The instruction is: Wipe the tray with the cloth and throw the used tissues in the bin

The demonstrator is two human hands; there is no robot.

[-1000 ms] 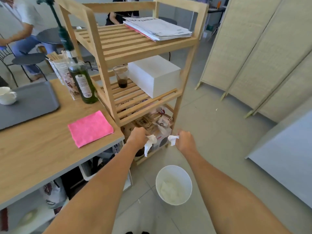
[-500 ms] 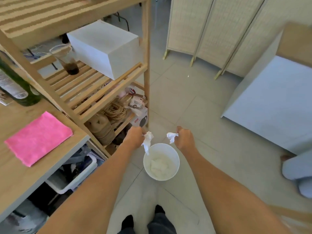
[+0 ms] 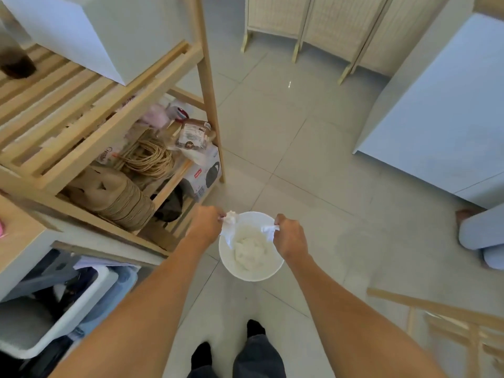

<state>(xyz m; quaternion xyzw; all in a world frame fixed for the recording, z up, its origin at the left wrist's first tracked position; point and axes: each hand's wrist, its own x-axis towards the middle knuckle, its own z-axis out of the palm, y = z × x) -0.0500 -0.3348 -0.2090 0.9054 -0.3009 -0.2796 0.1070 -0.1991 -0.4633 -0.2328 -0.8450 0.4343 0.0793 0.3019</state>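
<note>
— Holding what, and where?

— Crumpled white tissue (image 3: 229, 217) pinched in the left hand (image 3: 207, 223), fingers curled round it; second tissue (image 3: 269, 230) gripped the same way in the right hand (image 3: 290, 237). Both held out over the white bin (image 3: 249, 275) on the floor, one above each side of the rim.

— Why there?

— Probably for a straight drop: directly above the opening, so no toss needed. Already some white paper lying inside the bin.

— Why the bin just there?

— Standing close beside the wooden shelf (image 3: 114, 126), right in front of the feet, easy to reach with both arms at once.

— And the tray, the cloth?

— Tray out of sight. Only a sliver of pink at the far left edge of the bench (image 3: 19, 241), perhaps the cloth; too little to tell.
</note>
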